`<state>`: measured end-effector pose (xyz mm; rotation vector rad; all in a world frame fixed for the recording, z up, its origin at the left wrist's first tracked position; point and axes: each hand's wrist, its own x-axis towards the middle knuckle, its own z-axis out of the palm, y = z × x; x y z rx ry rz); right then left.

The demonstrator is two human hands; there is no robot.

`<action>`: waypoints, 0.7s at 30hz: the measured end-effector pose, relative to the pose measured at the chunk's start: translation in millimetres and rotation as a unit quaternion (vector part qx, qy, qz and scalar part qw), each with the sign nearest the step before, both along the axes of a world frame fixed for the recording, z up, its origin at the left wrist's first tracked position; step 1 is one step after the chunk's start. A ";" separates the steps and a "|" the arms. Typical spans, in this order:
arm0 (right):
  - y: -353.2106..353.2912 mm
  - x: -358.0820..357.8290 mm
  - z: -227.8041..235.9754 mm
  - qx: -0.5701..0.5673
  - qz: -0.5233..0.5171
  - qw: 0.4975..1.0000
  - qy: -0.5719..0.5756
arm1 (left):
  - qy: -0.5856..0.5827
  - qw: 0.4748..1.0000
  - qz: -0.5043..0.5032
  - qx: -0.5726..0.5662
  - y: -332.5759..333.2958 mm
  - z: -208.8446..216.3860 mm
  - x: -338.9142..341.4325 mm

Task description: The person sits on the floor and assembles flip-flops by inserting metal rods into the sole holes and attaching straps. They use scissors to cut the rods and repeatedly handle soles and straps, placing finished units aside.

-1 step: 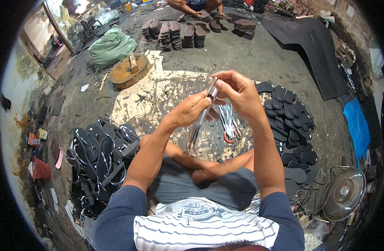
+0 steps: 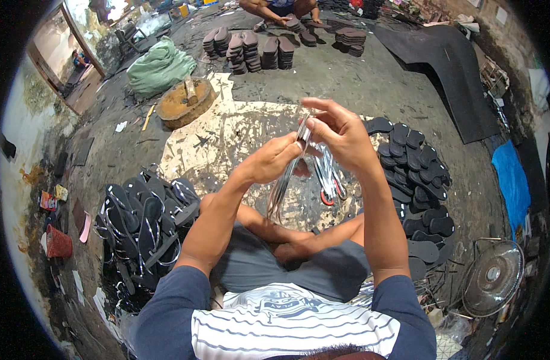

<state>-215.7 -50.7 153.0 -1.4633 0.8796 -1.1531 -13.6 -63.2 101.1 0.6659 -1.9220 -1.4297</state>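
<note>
In front of my chest I hold a bundle of thin, shiny silver sandal straps [image 2: 280, 191], its long ends hanging over my shins. My left hand [image 2: 275, 157] is closed round the bundle near its top. My right hand [image 2: 338, 129] has its thumb against the upper end of the straps, with the index finger lifted and blurred; its other fingers are partly hidden. Below the right hand, more silver straps [image 2: 324, 168] show beside a pair of scissors with red-orange loops [image 2: 327, 198]. Whether these straps hang or lie there I cannot tell.
Black strapped flip-flops [image 2: 146, 222] are heaped at my left, black soles [image 2: 416, 162] at my right. A fan [image 2: 493, 276] stands near right. Farther off are a round wooden block [image 2: 186, 103], a green sack [image 2: 161, 67], stacked soles [image 2: 243, 51] and a crouching person [image 2: 281, 9].
My right index finger has lifted away from the top of the straps, and the right hand has shifted slightly. My left hand keeps its hold.
</note>
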 end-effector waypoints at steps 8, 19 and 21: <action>-6.7 -15.5 18.1 -0.054 -0.038 0.994 0.091 | 0.046 0.996 0.024 0.078 8.0 -17.3 -3.5; -22.7 -88.9 16.2 -0.055 -0.152 0.986 -0.045 | 0.042 0.978 0.142 0.146 1.0 -46.4 55.6; -22.3 -94.6 -0.6 -0.042 -0.166 0.982 -0.078 | 0.117 0.958 0.175 0.194 -3.5 -42.5 56.9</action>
